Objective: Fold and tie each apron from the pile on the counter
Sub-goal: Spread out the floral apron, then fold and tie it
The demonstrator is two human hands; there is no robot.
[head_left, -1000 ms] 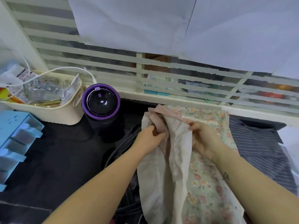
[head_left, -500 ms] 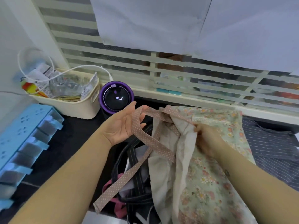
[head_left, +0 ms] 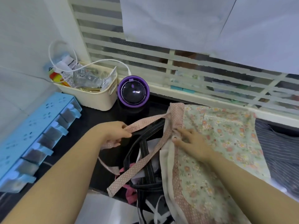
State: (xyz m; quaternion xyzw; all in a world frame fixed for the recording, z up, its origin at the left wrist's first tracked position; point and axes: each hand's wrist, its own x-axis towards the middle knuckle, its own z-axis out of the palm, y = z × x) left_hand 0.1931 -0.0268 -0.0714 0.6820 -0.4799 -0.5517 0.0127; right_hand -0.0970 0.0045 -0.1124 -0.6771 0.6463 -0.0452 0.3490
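A black counter [head_left: 90, 117] is running beneath a window, where white slatted blinds [head_left: 145, 50] are hanging and large white sheets [head_left: 178, 21] are covering the upper part. A white tiled wall [head_left: 24, 46] is closing in the left side. At the back left of the counter a cream basket [head_left: 97, 99] is sitting stuffed with packets, just beside a round purple device [head_left: 133, 92]. A white cable [head_left: 103, 61] is looping over the basket. A blue drawer unit [head_left: 37, 135] is standing along the left edge. The packets are carrying print, but it is too small to read.

The floral apron [head_left: 226, 135] is lying on the counter right of centre. It is pale green with pink and orange flowers, edged in pink dotted trim, and is showing cream lining along its left side. Its near end is running past the counter's front edge.

The left hand [head_left: 113, 131] is gripping a pink dotted strap [head_left: 150, 118], its fingers curling round the band that is stretching to the apron's top left corner. The right hand [head_left: 191, 139] is pressing down on the apron's left edge with its fingers spread straight, holding nothing. A second dotted strap [head_left: 129, 175] is trailing from beside that hand across a heap of dark striped aprons [head_left: 145, 159] between the arms. A blue striped apron [head_left: 281, 151] is lying partly under the floral one at the right.
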